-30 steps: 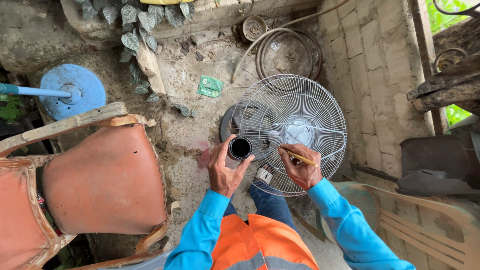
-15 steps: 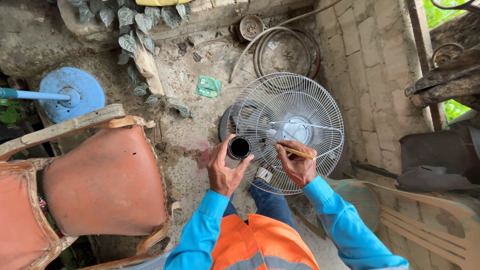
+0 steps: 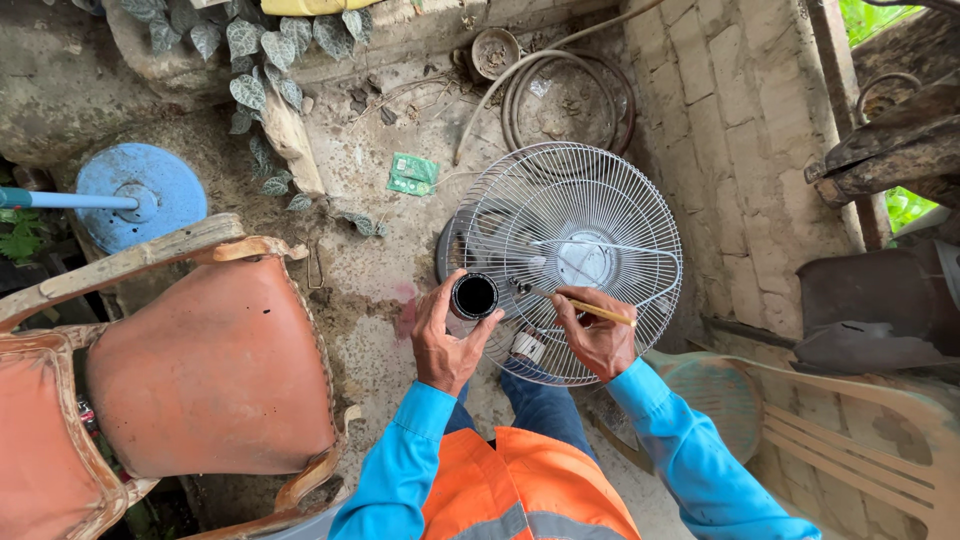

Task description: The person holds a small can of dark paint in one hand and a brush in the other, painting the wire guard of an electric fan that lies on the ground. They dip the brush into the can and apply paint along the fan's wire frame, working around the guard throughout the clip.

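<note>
Small round black tin (image 3: 474, 296), open, dark inside, sits in left hand (image 3: 447, 340), fingers wrapped round its side, above concrete floor (image 3: 370, 190) beside left rim of round white wire fan guard (image 3: 567, 255). Right hand (image 3: 597, 335) pinches thin wooden-handled brush (image 3: 580, 306) over guard's lower wires; brush tip hard to make out. Worn orange chair (image 3: 205, 365) at left, cut off by frame. Blue round fan base (image 3: 140, 195) near floor's left edge.
</note>
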Motion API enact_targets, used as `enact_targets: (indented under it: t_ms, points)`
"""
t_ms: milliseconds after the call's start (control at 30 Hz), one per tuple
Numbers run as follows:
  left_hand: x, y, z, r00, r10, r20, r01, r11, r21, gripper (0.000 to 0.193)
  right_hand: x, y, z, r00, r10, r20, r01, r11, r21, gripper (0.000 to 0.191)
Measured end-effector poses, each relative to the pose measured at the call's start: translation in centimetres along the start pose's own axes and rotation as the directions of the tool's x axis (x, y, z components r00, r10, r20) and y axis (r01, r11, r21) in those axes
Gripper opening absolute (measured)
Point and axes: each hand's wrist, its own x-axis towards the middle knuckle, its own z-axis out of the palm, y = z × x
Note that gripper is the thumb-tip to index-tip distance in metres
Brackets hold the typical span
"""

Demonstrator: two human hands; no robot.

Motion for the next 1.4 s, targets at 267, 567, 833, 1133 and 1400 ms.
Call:
enact_targets:
  t_ms: [267, 567, 833, 1133, 1400]
  points:
    - [-0.1, 0.1, 0.3, 1.000, 0.014, 0.004, -0.014, 1.000, 0.009, 0.070, -0.7, 0.4, -0.1, 0.999, 0.044, 0.017, -0.044, 0.999, 0.009, 0.019]
    - [-0.4, 0.0, 0.6, 1.000, 0.013, 0.006, -0.013, 1.000, 0.006, 0.070, -1.8, 0.2, 0.3, 0.997, 0.066, -0.044, -0.066, 0.998, 0.016, 0.018]
    - [-0.7, 0.1, 0.3, 1.000, 0.023, 0.011, -0.023, 0.999, 0.034, 0.070, -2.4, 0.1, 0.9, 0.995, -0.073, -0.068, 0.071, 0.997, -0.032, 0.016]
    - [-1.1, 0.1, 0.0, 1.000, 0.018, 0.011, -0.018, 0.999, 0.027, 0.070, -3.0, 0.1, 0.7, 0.987, -0.141, -0.082, 0.131, 0.984, -0.119, 0.014]
    - [-1.5, 0.1, -0.1, 1.000, 0.006, 0.027, -0.007, 1.000, 0.028, 0.070, -3.3, 0.2, 1.4, 0.988, -0.131, -0.077, 0.123, 0.987, -0.102, 0.015]
